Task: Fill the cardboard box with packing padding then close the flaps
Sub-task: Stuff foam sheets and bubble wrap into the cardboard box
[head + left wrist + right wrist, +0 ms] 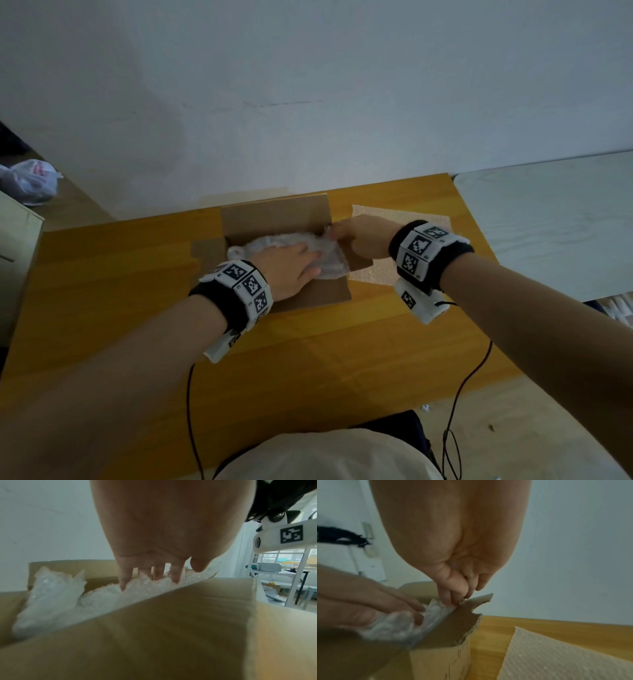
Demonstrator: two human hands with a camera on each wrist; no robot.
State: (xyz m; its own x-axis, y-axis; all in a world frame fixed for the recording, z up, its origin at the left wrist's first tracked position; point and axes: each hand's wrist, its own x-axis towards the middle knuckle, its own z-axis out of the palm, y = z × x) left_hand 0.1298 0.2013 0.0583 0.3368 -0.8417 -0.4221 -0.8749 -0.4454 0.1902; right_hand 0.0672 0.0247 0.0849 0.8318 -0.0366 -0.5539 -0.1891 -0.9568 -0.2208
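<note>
An open cardboard box stands on the yellow wooden table with its flaps spread out. Crumpled bubble wrap fills its inside. My left hand lies flat on the wrap with straight fingers that press it down behind the near flap. My right hand is at the box's far right corner. Its curled fingertips pinch the edge of the wrap beside the right flap.
A flat spare sheet of bubble wrap lies on the table right of the box, under my right wrist. A white table adjoins on the right. A plastic bag lies on the floor far left. Two cables hang from my wrists.
</note>
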